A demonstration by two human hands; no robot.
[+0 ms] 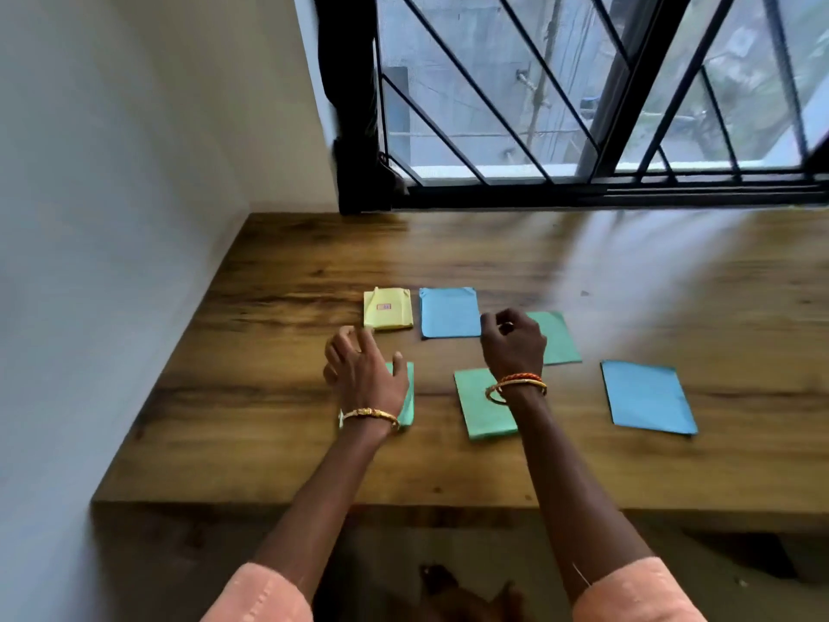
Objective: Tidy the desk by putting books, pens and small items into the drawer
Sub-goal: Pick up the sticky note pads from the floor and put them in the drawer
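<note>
No text, brand or number can be read anywhere. The only mark that looks like a label is a small pink-red rectangular patch on the yellow packet [388, 308], which lies flat on the table [628, 271] at the far left of the coloured pieces; whatever is printed inside that patch is too small and blurred to make out. The blue and green pieces show plain faces with no legible writing.

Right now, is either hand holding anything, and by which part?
Nothing is visibly held. The left hand hovers loosely curled over a green packet; the right hand is curled, apparently empty.
</note>
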